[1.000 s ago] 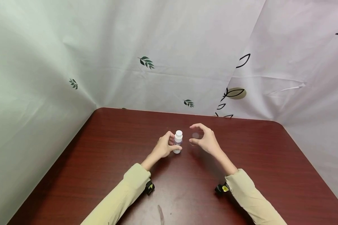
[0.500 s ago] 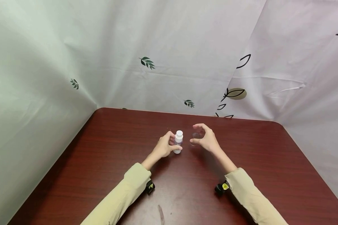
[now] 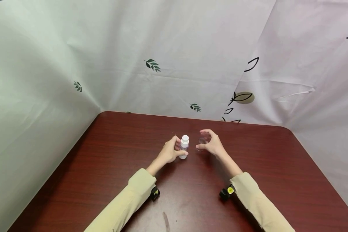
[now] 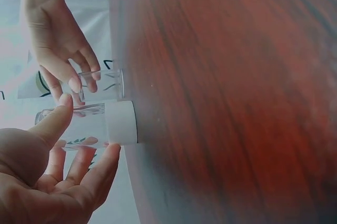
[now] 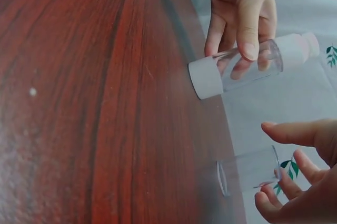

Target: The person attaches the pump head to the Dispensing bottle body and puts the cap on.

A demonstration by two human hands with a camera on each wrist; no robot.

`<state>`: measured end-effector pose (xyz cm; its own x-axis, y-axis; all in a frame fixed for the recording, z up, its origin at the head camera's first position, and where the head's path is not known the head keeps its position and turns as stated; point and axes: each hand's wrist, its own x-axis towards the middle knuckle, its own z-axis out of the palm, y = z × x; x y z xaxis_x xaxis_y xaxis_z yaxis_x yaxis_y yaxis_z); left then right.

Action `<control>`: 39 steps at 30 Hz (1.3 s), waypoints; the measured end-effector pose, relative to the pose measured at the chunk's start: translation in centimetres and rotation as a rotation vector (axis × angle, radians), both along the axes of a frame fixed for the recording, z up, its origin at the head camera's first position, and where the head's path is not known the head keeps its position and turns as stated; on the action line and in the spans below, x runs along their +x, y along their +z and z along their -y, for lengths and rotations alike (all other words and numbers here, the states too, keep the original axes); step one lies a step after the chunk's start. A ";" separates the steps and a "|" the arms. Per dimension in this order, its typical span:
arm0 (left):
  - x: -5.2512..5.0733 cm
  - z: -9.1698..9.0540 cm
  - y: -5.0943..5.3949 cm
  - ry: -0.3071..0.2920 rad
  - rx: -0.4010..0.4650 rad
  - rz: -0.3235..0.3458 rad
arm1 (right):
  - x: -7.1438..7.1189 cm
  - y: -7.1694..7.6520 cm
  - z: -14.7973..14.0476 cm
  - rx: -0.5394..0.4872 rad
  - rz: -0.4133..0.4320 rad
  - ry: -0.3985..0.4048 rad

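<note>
A small clear bottle point(image 3: 184, 144) with a white base and white top stands upright on the table. My left hand point(image 3: 169, 151) holds it from the left; in the left wrist view, thumb and fingers point(image 4: 108, 169) lie on both sides of the bottle point(image 4: 84, 126). Just right of it stands a clear, cup-like cylinder point(image 3: 202, 140), probably the bottle's cover. Around this cylinder point(image 5: 250, 171) my right hand point(image 3: 214, 144) curves loosely. In the right wrist view the right thumb point(image 5: 287, 132) is apart from the cylinder; whether the other fingers touch it, I cannot tell.
The dark red wooden table point(image 3: 119, 138) has rounded far corners. Pale curtains point(image 3: 174, 42) with leaf prints hang behind it and at both sides. Black wrist cameras point(image 3: 224, 194) sit under both forearms, near the tabletop.
My right hand has shifted slightly right and down, and its fingers now curve closer around the clear cylinder. The left hand and bottle have stayed put.
</note>
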<state>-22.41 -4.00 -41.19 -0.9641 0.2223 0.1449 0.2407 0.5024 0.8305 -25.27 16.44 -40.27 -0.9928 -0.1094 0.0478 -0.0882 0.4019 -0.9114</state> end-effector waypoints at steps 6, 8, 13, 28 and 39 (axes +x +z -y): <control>0.0 -0.1 0.0 0.011 -0.006 -0.004 | -0.1 -0.3 0.0 -0.040 0.033 -0.002; 0.0 0.0 0.0 0.012 -0.011 -0.001 | -0.1 -0.4 -0.1 -0.024 0.036 -0.006; 0.1 0.0 0.1 0.012 -0.015 0.007 | -0.3 -0.8 -0.2 0.040 0.042 -0.029; 0.1 0.0 0.1 -0.005 -0.009 0.009 | -0.4 -1.4 -0.3 0.128 0.086 -0.099; 0.0 0.0 0.1 -0.003 -0.015 0.008 | -0.2 -1.4 -0.2 0.119 0.090 -0.097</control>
